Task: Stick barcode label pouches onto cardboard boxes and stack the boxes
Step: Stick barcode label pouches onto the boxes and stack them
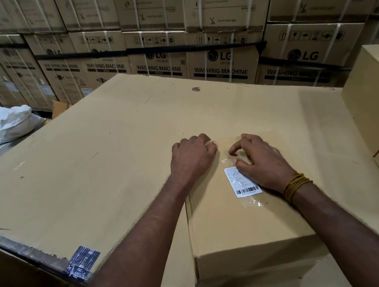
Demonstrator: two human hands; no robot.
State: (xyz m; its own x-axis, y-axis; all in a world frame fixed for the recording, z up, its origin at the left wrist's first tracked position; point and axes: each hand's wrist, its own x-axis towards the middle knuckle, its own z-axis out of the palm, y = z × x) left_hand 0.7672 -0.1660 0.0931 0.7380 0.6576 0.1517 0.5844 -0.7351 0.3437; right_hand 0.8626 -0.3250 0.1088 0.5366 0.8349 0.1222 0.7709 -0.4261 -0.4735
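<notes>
Head view: the clear plastic pouch with its white barcode label (pixel 244 183) lies flat on the small brown cardboard box (pixel 242 224), long axis running away from the person. The right hand (pixel 262 160) pinches its far end; the left hand (pixel 192 158), fingers curled, presses the box just left of it.

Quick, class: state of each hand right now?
Left hand: closed fist resting on the cardboard box, holding nothing visible.
Right hand: fingers curled, grip pinching the label pouch.

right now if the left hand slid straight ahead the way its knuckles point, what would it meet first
Likely nothing close: past the left hand lies bare cardboard sheet, then the stacked washing machine boxes. Depth is hard to judge.
</notes>
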